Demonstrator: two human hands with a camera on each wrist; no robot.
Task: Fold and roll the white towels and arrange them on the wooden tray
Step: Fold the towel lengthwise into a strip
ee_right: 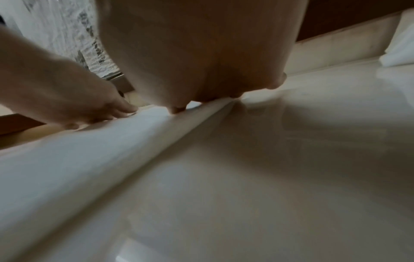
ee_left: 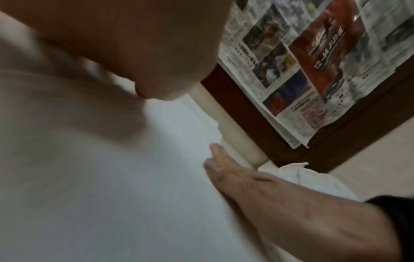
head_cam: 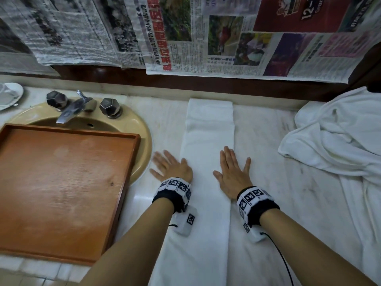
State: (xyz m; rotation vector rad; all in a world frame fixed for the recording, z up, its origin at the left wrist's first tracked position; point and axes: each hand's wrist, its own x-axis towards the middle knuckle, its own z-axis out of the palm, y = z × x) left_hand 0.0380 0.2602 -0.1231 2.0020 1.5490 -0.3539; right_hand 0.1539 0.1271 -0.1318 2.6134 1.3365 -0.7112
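Closest to us, our left hand and our right hand lie flat with the fingers straight and spread. They hold nothing. The right hand presses down on the right edge of a long folded towel, and the left hand rests at its left edge, with its fingers out on the counter. The towel is folded into a thin strip that runs from near us to the back of the counter. We think the folding of this one is done or nearly done, and we are smoothing it flat. It is not rolled yet. To our left sits the wooden tray, and it has no towels on it so far. It rests partly over a tan sink. To our right lies a messy pile of more white towels, not folded at all. So most of the job is left: roll this strip, put it on the tray, then fold and roll the others. The counter is pale, smooth stone and looks a bit shiny in the right wrist view. Behind the tray we see a metal tap with two dark knobs. A white dish sits in the far left corner. At the back there is a dark wooden edge, and sheets of newspaper hang down over the wall.
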